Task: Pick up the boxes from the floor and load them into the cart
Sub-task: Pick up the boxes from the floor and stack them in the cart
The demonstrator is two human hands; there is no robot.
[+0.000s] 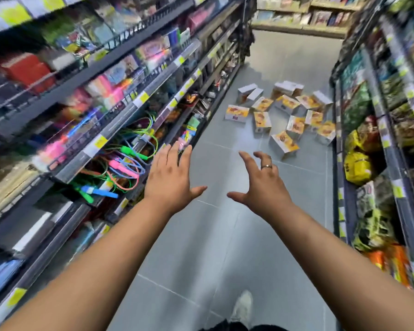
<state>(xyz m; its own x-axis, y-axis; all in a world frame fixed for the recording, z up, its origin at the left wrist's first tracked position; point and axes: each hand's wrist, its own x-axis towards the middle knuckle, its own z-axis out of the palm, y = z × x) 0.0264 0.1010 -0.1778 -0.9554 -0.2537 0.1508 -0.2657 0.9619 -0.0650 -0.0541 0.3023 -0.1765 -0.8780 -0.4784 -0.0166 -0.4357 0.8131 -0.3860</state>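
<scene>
Grey floor tiles (201,235) run down a narrow shop aisle, blurred at the edges by camera motion. At your 9 o'clock, dark shelves (120,120) carry boxed toys and bright skipping ropes (124,161) in pink, green and blue. At your 3 o'clock, a second run of shelving (392,163) holds green, yellow and orange packets. At 12 o'clock, far down the aisle, a low shelf of books or cards (304,17) closes off the end. More than 10 small boxes (286,105) with yellow and orange pictures lie scattered on the floor at about 1 o'clock, ahead of your hands and close to the right-hand shelving. Some lie flat and some sit on an edge, and the nearest box (283,144) is tilted. Both bare arms are stretched forward, palms down. Your left hand (170,180) has straight, spread fingers with the thumb pointing inward, and it holds nothing. Your right hand (263,185), with a ring (266,166) on 1 finger, has loosely curved, spread fingers and is also empty. Neither hand touches a box. At 6 o'clock, 1 pale shoe (243,306) rests on the tiles.
</scene>
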